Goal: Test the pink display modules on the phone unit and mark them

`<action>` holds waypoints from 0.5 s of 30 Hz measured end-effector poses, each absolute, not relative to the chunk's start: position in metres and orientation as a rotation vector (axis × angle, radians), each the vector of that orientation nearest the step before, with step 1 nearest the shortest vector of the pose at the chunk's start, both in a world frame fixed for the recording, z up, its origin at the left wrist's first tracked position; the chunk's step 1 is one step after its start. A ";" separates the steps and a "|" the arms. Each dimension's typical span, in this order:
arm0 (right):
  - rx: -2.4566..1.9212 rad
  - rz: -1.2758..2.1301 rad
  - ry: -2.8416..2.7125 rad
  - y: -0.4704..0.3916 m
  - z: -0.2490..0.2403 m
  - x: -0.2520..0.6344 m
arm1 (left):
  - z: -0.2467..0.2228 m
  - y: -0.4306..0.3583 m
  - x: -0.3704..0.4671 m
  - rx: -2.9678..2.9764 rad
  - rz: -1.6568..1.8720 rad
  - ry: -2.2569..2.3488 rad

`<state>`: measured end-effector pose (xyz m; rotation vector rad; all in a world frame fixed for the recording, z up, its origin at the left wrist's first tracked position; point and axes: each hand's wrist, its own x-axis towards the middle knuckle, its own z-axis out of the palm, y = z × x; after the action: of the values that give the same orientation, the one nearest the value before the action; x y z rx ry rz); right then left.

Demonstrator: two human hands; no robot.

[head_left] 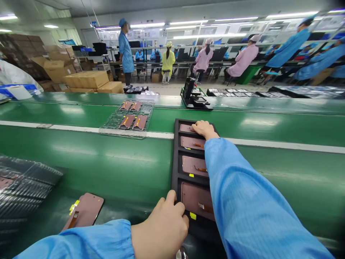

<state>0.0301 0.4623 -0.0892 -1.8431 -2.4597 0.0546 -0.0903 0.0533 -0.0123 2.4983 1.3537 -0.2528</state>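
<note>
A long black tray [176, 154] lies lengthwise in front of me, with pinkish-brown phone screens [196, 196] in its compartments. Orange-brown flex cables and yellow tabs show on several of them. My left hand [163, 225] is closed on the tray's near left edge, its fingers curled against the rim. At the tray's far end, my right hand [204, 128] bends its fingers over the phone screen [185, 128] in the farthest compartment, fingertips touching it. My right sleeve hides part of the tray's right side. Another phone screen [90, 207] lies loose on the left, partly behind my left sleeve.
A clear plastic tray [109, 124] with several screens sits on the green conveyor belt [81, 144]. Stacked clear trays [27, 187] stand at left. A black fixture [192, 95] rests on the far ledge. Cartons [87, 79] and people at benches are beyond.
</note>
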 end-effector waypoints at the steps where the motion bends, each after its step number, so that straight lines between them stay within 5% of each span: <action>1: -1.842 0.069 -2.460 0.464 -0.090 0.030 | -0.014 0.053 -0.090 2.505 -0.239 1.346; 15: -1.459 0.261 -2.508 0.458 -0.028 0.073 | -0.043 0.056 -0.094 2.438 -0.227 1.442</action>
<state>0.0733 0.4575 -0.0276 -1.4589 -2.5076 0.2613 -0.0940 0.0557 -0.0430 2.4384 1.4416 -0.2269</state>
